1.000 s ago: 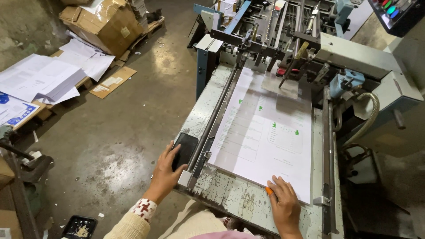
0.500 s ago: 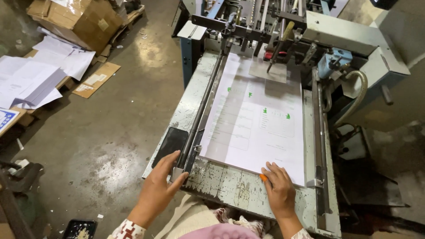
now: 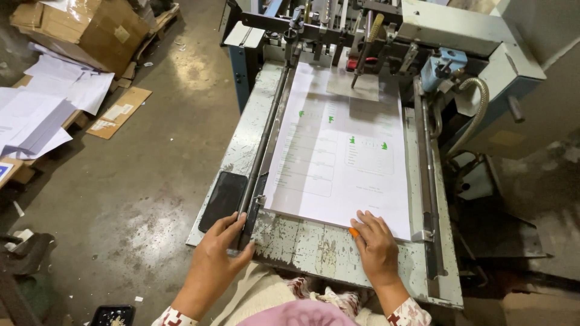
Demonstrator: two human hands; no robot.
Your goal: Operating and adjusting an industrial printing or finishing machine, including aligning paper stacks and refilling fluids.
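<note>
One stack of printed sheets (image 3: 344,163) lies flat on the machine's worn bench (image 3: 308,244), its long axis running away from the person. The right hand (image 3: 376,247) presses flat on its near edge; the left hand (image 3: 219,256) curls around the black side rail (image 3: 261,157).

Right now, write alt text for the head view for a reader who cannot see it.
A person's left hand grips the near end of a dark side guide rail on a worn metal feed table, while the right hand presses the near edge of a stack of printed sheets. A black phone lies beside the rail.
</note>
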